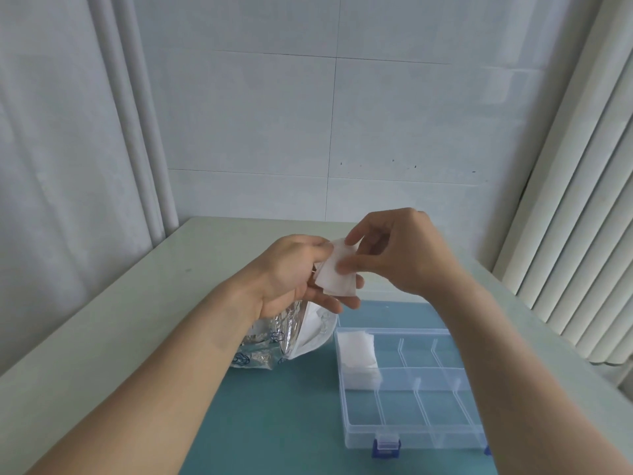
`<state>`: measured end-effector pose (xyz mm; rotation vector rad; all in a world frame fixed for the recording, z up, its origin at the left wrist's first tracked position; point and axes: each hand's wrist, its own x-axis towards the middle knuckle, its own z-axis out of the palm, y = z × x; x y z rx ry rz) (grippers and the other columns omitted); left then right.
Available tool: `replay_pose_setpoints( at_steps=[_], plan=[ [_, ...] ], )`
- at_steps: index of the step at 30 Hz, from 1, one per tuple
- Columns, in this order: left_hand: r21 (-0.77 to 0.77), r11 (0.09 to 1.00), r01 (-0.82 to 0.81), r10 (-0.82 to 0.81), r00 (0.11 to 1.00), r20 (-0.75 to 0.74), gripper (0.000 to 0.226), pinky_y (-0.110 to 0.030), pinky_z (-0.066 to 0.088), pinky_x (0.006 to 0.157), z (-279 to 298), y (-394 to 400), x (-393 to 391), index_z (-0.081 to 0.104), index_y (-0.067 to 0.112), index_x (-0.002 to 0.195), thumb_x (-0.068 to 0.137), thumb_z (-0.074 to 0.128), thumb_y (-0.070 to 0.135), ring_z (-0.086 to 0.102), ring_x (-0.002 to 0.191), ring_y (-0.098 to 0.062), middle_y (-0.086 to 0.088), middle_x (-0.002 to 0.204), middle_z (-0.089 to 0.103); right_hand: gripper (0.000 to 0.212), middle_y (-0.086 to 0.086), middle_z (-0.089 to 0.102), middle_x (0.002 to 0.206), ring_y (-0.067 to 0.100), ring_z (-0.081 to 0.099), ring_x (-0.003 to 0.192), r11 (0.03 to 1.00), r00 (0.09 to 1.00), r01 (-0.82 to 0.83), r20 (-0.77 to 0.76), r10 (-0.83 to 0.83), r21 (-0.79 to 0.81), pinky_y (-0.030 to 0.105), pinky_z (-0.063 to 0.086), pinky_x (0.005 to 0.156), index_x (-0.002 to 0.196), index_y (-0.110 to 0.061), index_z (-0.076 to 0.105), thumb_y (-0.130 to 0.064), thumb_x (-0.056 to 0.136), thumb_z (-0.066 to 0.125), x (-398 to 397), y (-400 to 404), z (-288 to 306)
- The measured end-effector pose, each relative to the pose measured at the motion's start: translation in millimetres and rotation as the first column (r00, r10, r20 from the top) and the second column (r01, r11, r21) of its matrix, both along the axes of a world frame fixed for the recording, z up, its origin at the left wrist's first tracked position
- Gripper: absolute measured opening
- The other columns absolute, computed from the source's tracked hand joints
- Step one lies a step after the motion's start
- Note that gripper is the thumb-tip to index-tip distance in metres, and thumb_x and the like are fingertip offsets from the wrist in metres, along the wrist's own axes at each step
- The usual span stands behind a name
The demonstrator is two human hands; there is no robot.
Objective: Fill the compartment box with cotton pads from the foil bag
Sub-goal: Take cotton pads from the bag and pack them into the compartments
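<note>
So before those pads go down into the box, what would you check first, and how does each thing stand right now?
1. Cotton pads held: ok, both the left hand and the right hand pinch them.
2. Single pad or several: cannot tell, edges overlap.
3. Compartment box open: ok, no lid over it.
4. Free compartment: ok, only the far-left one holds pads.
5. Hands over the box: not ok, they are beyond its far edge.
6. Foil bag out of the way: ok, left of the box.
</note>
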<state>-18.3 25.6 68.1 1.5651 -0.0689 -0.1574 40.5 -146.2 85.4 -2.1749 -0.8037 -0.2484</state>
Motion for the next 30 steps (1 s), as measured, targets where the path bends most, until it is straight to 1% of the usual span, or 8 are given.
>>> replay_pose_setpoints(
  at_steps=[6, 10, 14, 17, 19, 21, 26, 30],
  plan=[
    [-0.008, 0.997, -0.079, 0.078, 0.996, -0.050, 0.038, -0.053, 0.059, 0.080, 0, 3, 0, 0.060, -0.008, 0.118, 0.107, 0.030, 0.011, 0.070, 0.091, -0.050, -0.032, 0.103, 0.070, 0.027, -0.010, 0.059, 0.091, 0.005, 0.059, 0.073, 0.993, 0.995, -0.009, 0.101, 0.021, -0.117, 0.015, 0.043, 0.063, 0.077, -0.037, 0.068, -0.034, 0.065, 0.092, 3, 6, -7],
    [-0.118, 0.987, -0.108, 0.104, 0.994, -0.044, 0.035, -0.049, 0.061, 0.077, -3, 3, 4, 0.056, -0.011, 0.122, 0.107, 0.031, 0.009, 0.070, 0.092, -0.047, -0.032, 0.106, 0.069, 0.024, -0.010, 0.067, 0.081, 0.005, 0.062, 0.073, 0.998, 0.992, -0.034, 0.119, 0.041, -0.059, 0.018, 0.046, 0.063, 0.073, -0.029, 0.066, -0.025, 0.071, 0.090, 5, 4, -7],
    [-0.193, 0.967, -0.167, 0.174, 0.984, 0.022, 0.027, -0.036, 0.062, 0.063, -3, 4, 7, 0.055, -0.011, 0.121, 0.105, 0.037, 0.000, 0.073, 0.085, -0.043, -0.032, 0.103, 0.069, 0.022, 0.004, 0.073, 0.068, 0.015, 0.062, 0.058, 0.986, 0.995, -0.078, -0.056, 0.088, 0.147, 0.023, 0.049, 0.056, 0.074, -0.014, 0.066, -0.015, 0.074, 0.087, 5, -10, 5],
    [-0.195, 0.966, -0.168, 0.187, 0.979, 0.082, 0.027, -0.034, 0.062, 0.064, -2, 2, 6, 0.061, -0.005, 0.120, 0.102, 0.041, -0.005, 0.073, 0.084, -0.040, -0.026, 0.100, 0.072, 0.027, 0.014, 0.072, 0.068, 0.022, 0.067, 0.062, 0.901, 0.936, -0.172, -0.219, 0.276, 0.399, 0.026, 0.050, 0.054, 0.074, -0.005, 0.061, -0.015, 0.070, 0.085, 1, -20, 11],
    [-0.167, 0.977, -0.129, 0.152, 0.979, 0.133, 0.033, -0.034, 0.061, 0.066, 0, -2, 5, 0.065, 0.000, 0.116, 0.099, 0.039, -0.011, 0.073, 0.083, -0.038, -0.025, 0.100, 0.073, 0.028, 0.014, 0.071, 0.068, 0.023, 0.068, 0.063, 0.867, 0.896, -0.163, -0.298, 0.330, 0.472, 0.026, 0.049, 0.054, 0.073, -0.006, 0.059, -0.015, 0.067, 0.085, 1, -17, 8],
    [-0.167, 0.983, -0.075, 0.100, 0.984, 0.149, 0.033, -0.035, 0.062, 0.067, 1, -4, 3, 0.066, -0.002, 0.114, 0.098, 0.037, -0.008, 0.072, 0.084, -0.039, -0.028, 0.099, 0.072, 0.026, 0.013, 0.071, 0.067, 0.019, 0.066, 0.057, 0.898, 0.909, -0.122, -0.315, 0.272, 0.422, 0.025, 0.044, 0.051, 0.072, -0.007, 0.062, -0.012, 0.068, 0.087, 2, -11, 2],
    [-0.247, 0.969, -0.010, 0.028, 0.997, 0.069, 0.046, -0.038, 0.061, 0.070, 2, -4, 2, 0.058, -0.008, 0.121, 0.107, 0.034, 0.028, 0.069, 0.094, -0.046, -0.033, 0.108, 0.067, 0.035, 0.000, 0.070, 0.064, 0.004, 0.053, 0.045, 0.966, 0.969, 0.067, -0.248, -0.003, 0.250, 0.013, 0.037, 0.043, 0.083, -0.006, 0.068, -0.021, 0.064, 0.095, 6, -4, -4],
    [-0.212, 0.977, 0.002, 0.019, 0.995, 0.099, 0.035, -0.036, 0.062, 0.074, 2, -3, 2, 0.061, -0.008, 0.119, 0.105, 0.039, 0.015, 0.070, 0.092, -0.042, -0.032, 0.108, 0.067, 0.035, -0.012, 0.067, 0.077, -0.002, 0.056, 0.054, 0.981, 0.988, 0.077, -0.149, -0.051, 0.178, 0.015, 0.043, 0.049, 0.089, -0.025, 0.071, -0.032, 0.064, 0.094, 8, -1, -7]
  ],
)
